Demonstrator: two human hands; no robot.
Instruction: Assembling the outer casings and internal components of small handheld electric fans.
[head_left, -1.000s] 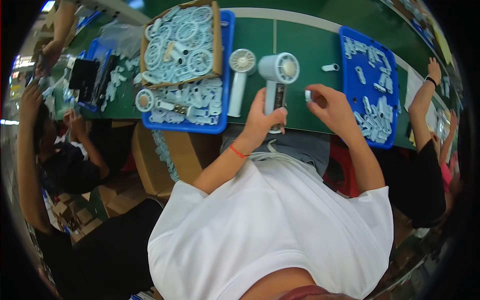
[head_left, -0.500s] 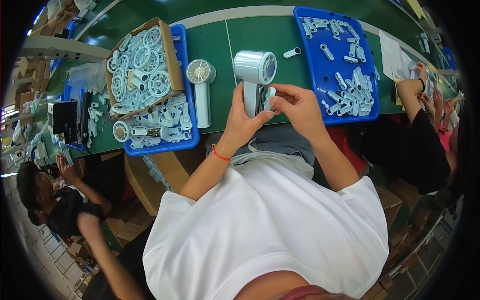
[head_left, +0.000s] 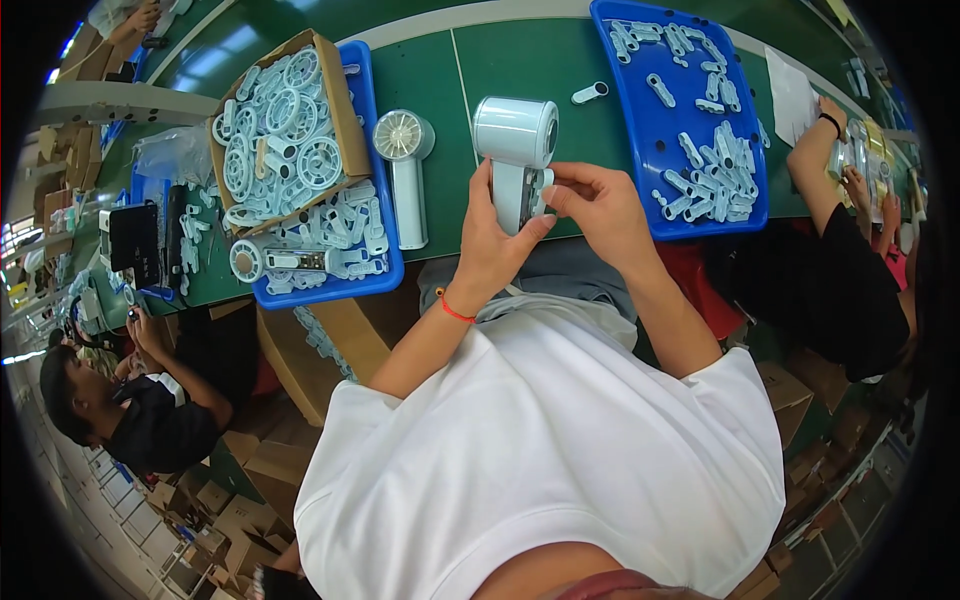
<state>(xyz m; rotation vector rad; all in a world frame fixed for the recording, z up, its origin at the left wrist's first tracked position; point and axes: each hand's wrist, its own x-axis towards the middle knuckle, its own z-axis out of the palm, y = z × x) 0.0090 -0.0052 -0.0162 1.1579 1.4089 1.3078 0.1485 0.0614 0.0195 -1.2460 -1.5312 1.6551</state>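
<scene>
A pale handheld fan [head_left: 515,131] stands upright in front of me, its round head at the top. My left hand [head_left: 496,236] is closed round the fan's handle, which is open on its right side and shows dark parts inside. At that opening, my right hand [head_left: 594,205] pinches a small pale plastic cover piece [head_left: 540,188] between thumb and fingers. The piece is close against the handle; whether it is seated I cannot tell. Left of my hands, a second handheld fan [head_left: 404,178] with a clear front lies on the green table.
A cardboard box [head_left: 352,120] of pale rings and parts sits on a blue tray [head_left: 398,270] at left, beside an opened fan [head_left: 290,260]. A blue tray [head_left: 640,130] with small covers is at right; one loose cover [head_left: 590,93] lies nearby. Co-workers sit on both sides.
My right hand has brought the small cover piece closer against the fan's handle. The fan has turned slightly, so its round front faces further to the right. The co-worker at left has shifted posture.
</scene>
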